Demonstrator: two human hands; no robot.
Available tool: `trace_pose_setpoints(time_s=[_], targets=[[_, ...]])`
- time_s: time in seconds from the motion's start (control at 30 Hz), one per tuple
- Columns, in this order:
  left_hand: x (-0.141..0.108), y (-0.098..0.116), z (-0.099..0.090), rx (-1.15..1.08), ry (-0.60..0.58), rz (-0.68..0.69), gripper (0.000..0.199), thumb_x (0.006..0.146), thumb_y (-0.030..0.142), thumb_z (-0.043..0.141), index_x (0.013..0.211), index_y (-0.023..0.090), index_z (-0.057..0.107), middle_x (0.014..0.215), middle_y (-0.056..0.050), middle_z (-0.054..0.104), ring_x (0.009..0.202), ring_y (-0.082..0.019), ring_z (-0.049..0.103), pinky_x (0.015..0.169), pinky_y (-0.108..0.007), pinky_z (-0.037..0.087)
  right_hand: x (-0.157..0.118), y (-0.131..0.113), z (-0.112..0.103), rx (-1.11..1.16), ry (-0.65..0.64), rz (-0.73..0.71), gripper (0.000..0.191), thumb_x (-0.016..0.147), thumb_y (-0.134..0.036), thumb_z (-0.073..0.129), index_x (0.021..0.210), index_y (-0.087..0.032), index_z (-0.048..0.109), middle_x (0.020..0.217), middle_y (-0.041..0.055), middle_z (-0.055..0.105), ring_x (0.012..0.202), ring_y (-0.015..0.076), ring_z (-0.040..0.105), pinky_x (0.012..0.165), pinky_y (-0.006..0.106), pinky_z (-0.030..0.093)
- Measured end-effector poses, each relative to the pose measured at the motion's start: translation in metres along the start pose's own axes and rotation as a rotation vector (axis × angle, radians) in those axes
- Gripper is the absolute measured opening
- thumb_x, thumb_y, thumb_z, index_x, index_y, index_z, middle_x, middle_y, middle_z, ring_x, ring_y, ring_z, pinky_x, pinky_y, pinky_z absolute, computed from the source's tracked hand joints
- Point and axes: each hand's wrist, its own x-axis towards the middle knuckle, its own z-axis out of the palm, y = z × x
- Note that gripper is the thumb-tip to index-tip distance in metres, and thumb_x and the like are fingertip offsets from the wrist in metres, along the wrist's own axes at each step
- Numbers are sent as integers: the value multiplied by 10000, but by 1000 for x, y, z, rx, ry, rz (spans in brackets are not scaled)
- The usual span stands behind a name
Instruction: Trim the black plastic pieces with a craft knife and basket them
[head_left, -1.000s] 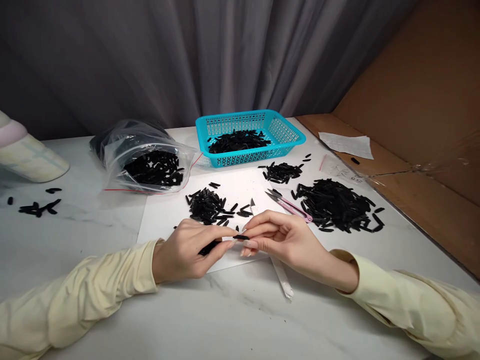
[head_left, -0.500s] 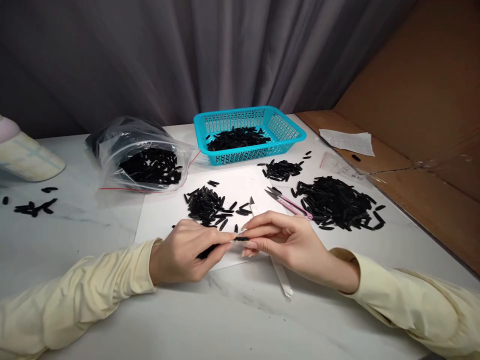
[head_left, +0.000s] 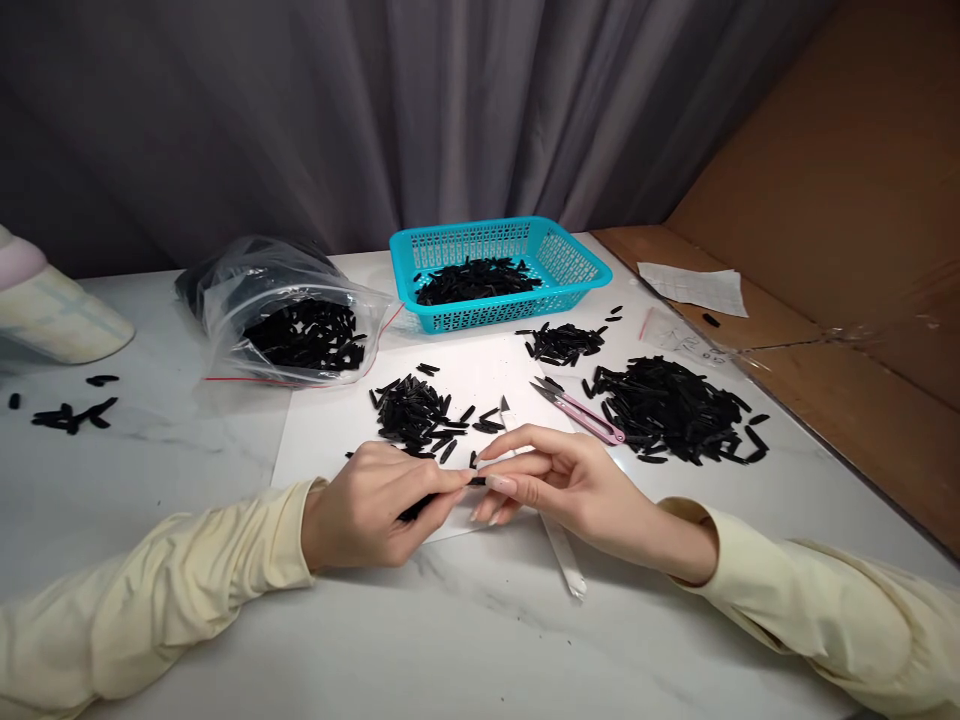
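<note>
A small, slim black piece point(head_left: 478, 481) is pinched between my two hands above the white sheet point(head_left: 315, 420). My left hand point(head_left: 390, 503) grips its left end with thumb and index finger. At its other end, the thumb and fingers of my right hand point(head_left: 559, 475) close on it. Just beyond the hands lies a heap of similar black pieces point(head_left: 412, 410), and more show dark under my left hand. A craft knife with a white handle point(head_left: 559, 555) passes beneath my right hand, its blade pointing away. Pink thread snips point(head_left: 581, 412) rest beyond that hand.
A turquoise basket point(head_left: 502, 312) holding black pieces stands at the back. To its left is an open zip bag point(head_left: 225, 345) of them. Larger piles point(head_left: 675, 410) lie at right beside a cardboard box point(head_left: 847, 220). A pale object point(head_left: 67, 310) stands far left.
The fingers of my right hand have shifted slightly left along the black piece, covering more of it. My left hand has barely moved.
</note>
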Motion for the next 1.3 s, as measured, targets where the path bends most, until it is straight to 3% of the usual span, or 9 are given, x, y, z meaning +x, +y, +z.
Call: trace_pose_setpoints(time_s=[0.2,1.3], targets=[[-1,0,0,-14,-10,-9,151,777,41,550,907,111,580,544,12,618,412,-82,523,409,-208,348,1,2,0,18,-59,25,233,853,-274,568,1011,-103,562,828,86,690,813,177,686,725,291,575],[-5,-2,3,-19,-18,-30,160,776,52,560,915,129,580,597,-6,665,420,-87,535,414,-215,346,-2,0,2,-153,-45,-42,199,894,-359,485,889,-178,402,791,68,673,763,159,678,657,309,582]])
